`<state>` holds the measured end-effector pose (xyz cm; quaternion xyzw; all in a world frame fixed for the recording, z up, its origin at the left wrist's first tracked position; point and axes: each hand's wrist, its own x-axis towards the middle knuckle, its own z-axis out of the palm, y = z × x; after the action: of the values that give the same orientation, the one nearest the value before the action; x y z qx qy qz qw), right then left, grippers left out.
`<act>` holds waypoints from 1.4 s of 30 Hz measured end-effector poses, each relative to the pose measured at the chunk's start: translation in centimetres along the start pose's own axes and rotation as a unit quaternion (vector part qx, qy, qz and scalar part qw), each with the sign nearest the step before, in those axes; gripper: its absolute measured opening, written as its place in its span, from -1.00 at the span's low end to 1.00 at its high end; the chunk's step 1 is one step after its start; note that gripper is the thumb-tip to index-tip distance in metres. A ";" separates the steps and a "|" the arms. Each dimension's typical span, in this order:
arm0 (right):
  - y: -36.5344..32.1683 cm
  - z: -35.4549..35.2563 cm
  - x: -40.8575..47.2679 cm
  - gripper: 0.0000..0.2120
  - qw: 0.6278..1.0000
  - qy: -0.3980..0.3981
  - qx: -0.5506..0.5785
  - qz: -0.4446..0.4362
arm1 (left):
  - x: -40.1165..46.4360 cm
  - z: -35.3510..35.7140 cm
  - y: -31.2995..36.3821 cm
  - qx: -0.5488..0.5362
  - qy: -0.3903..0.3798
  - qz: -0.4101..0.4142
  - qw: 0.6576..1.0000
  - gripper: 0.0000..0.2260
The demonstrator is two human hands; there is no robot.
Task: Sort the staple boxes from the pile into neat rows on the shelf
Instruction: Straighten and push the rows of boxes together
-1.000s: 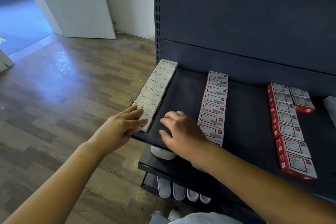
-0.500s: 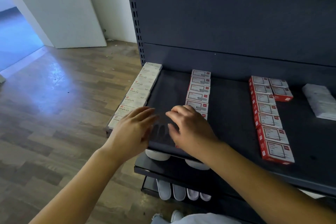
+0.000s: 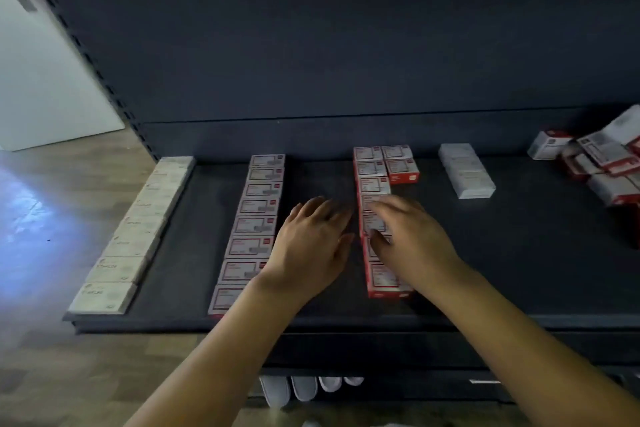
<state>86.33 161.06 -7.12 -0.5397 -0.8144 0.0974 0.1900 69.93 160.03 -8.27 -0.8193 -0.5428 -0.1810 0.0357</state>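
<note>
- The small red-and-white cardboard staple boxes of the red row [image 3: 372, 184] run away from me directly under my right hand [image 3: 412, 239]; a short second column of two sits just beyond that hand's fingertips, to their right.
- My right hand lies spread over the middle of this row, fingers fairly straight and relaxed, clamped on nothing. Whether the fingertips press on the lids or hang just above them I cannot tell; the frame is blurred there.
- My left hand [image 3: 311, 246] is beside it, apart by a narrow gap, fingers extended over bare dark shelf board [image 3: 519, 270], holding nothing.
- Just left of my left hand is a row of white boxes with red trim [image 3: 254, 224]; well beyond it, at the shelf's left edge, is a row of pale cream boxes [image 3: 138, 229].
- Beyond and to the right of my right hand stands a short stack of plain white boxes [image 3: 467, 172]; far right of that is the jumbled pile of unsorted boxes [image 3: 602, 163], some tilted on one another.
- My judgement: these boxes are stiff, compact and dense for their size, with smooth card that slides easily on the shelf. I would pinch one across its two long sides, or nudge it flat-handed into line.
</note>
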 end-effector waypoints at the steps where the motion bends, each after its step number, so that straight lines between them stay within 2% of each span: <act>1: 1.4 -0.7 -0.5 -0.60 1.000 0.002 0.002 0.008 | 0.9 0.3 1.5 -0.004 -0.002 0.008 1.000 -0.66; 10: 14.1 -6.3 -5.7 -0.56 0.995 0.021 -0.002 0.096 | 7.7 4.2 14.5 -0.050 -0.029 0.040 0.998 -0.69; 16: 23.0 -9.0 -9.4 -0.64 0.986 0.071 -0.010 0.150 | 11.1 7.9 22.2 -0.077 -0.037 0.069 0.994 -0.68; 18: 25.8 -9.7 -10.3 -0.68 0.980 0.106 -0.021 0.167 | 12.4 9.1 24.5 -0.091 -0.057 0.080 0.991 -0.67; 20: 28.3 -10.5 -11.0 -0.69 0.975 0.103 -0.057 0.186 | 13.8 10.3 26.6 -0.093 -0.098 0.091 0.987 -0.64; 22: 30.5 -11.4 -11.0 -0.65 0.977 0.086 -0.098 0.169 | 15.0 11.5 28.3 -0.064 -0.133 0.104 0.984 -0.63; 25: 33.3 -12.7 -10.5 -0.58 0.982 0.053 -0.152 0.097 | 16.4 13.0 30.1 -0.033 -0.165 0.111 0.980 -0.65; 29: 33.6 -14.2 -9.5 -0.49 0.974 -0.042 -0.220 0.020 | 17.2 14.1 31.5 -0.007 -0.183 0.123 0.975 -0.66; 32: 33.7 -14.1 -9.1 -0.46 0.959 -0.111 -0.259 0.010 | 17.5 14.4 31.7 0.006 -0.184 0.126 0.975 -0.66; 35: 33.9 -13.8 -8.9 -0.41 0.948 -0.147 -0.281 0.005 | 17.9 14.5 31.5 0.008 -0.175 0.123 0.977 -0.64; 42: 34.6 -14.4 -8.2 -0.57 0.926 -0.199 -0.319 -0.037 | 17.4 14.6 31.5 -0.006 -0.186 0.106 0.977 -0.62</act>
<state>124.21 166.68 -8.30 -0.5107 -0.8429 -0.0691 -0.1547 108.12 166.19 -11.73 -0.8917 -0.4490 -0.0243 -0.0518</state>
